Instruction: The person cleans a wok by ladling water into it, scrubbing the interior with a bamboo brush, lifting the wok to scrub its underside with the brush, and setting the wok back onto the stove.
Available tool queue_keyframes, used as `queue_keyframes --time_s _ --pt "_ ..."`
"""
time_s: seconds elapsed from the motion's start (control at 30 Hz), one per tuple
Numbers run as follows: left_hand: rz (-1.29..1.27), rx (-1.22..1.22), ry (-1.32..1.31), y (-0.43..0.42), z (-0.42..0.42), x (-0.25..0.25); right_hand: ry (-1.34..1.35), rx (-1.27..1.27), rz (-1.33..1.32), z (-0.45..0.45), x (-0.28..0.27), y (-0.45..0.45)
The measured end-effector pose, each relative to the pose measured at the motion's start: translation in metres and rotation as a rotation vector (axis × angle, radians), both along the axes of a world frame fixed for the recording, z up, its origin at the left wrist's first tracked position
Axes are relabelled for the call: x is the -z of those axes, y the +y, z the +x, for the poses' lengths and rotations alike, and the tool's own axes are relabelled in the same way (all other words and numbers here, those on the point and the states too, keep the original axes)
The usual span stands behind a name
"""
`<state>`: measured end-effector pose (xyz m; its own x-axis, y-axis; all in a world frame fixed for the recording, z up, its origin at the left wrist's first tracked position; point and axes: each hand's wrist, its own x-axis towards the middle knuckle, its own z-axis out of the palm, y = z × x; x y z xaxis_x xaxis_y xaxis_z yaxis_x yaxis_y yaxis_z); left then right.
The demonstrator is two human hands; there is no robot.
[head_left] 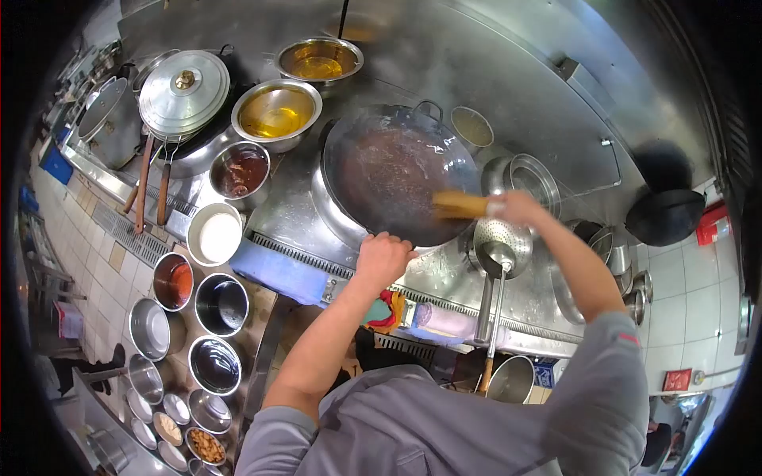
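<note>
A large dark wok sits on the stove with steaming, brownish liquid in it. My left hand is closed at the wok's near rim, where its fingers hide the part they hold. My right hand grips a yellowish wok brush, blurred by motion, whose far end reaches over the wok's right side. Just below that hand, a perforated skimmer and a long-handled ladle rest on the metal counter.
To the left stand two steel bowls of yellow oil, a lidded pot and a pot of reddish-brown sauce. Several seasoning pots fill the lower left. Another black wok hangs at the right wall.
</note>
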<state>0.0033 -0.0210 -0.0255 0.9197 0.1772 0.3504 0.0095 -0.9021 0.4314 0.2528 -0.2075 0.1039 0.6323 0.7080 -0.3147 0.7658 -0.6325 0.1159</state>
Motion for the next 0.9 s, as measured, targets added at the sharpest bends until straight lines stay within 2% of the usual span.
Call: queue_keyframes --time_s 0.07,0.1,0.17,0.23,0.3,0.37,0.43,0.5,0.57,0.63,0.67,0.7,0.73,0.77,0.83,0.87,0.9 --pt "0.007 -0.022 -0.018 -0.001 0.002 0.0 -0.286 0.474 0.039 0.059 -0.005 -0.003" --pt "0.011 -0.01 0.002 -0.003 0.002 0.0 -0.285 0.462 0.045 0.062 -0.015 -0.006" --pt "0.045 -0.015 0.041 0.009 0.002 0.001 -0.212 0.458 0.568 0.051 -0.036 0.003" --pt "-0.004 0.022 0.005 0.011 0.002 0.007 -0.193 0.207 0.458 0.002 -0.021 0.004" --pt "-0.005 0.016 0.042 0.011 0.004 0.009 0.05 0.108 0.323 -0.055 -0.008 0.01" --pt "-0.01 0.011 0.046 0.01 0.003 0.012 0.311 -0.055 0.405 -0.082 0.035 0.019" --pt "0.011 0.004 0.086 0.01 0.002 0.006 0.406 -0.17 0.513 -0.071 0.079 0.058" --pt "-0.002 0.002 0.063 0.008 0.002 0.005 0.283 0.013 0.555 -0.024 0.119 0.128" --pt "0.012 0.003 0.079 0.005 0.0 0.005 0.1 0.454 0.583 -0.019 0.103 0.181" --pt "0.006 0.005 0.075 0.008 0.001 0.004 0.026 0.516 0.934 -0.033 0.126 0.199" --pt "0.026 0.016 0.052 0.01 0.001 0.004 0.125 0.413 0.921 -0.039 0.134 0.196" --pt "0.033 0.026 0.048 0.01 0.002 0.006 0.4 0.316 0.859 -0.044 0.145 0.188" --pt "0.024 0.038 0.05 0.008 0.0 0.011 0.488 0.288 0.89 -0.071 0.145 0.171" --pt "0.021 0.041 0.045 0.012 0.004 0.011 0.668 0.399 0.721 -0.095 0.104 0.156" --pt "0.028 0.024 0.062 0.014 0.003 0.005 0.656 0.501 0.779 -0.055 0.114 0.162" --pt "0.026 0.016 0.082 0.011 0.002 0.003 0.538 0.51 0.716 -0.039 0.097 0.17" --pt "0.02 0.009 0.1 0.006 0.001 0.002 0.164 0.424 0.899 -0.009 0.137 0.182"
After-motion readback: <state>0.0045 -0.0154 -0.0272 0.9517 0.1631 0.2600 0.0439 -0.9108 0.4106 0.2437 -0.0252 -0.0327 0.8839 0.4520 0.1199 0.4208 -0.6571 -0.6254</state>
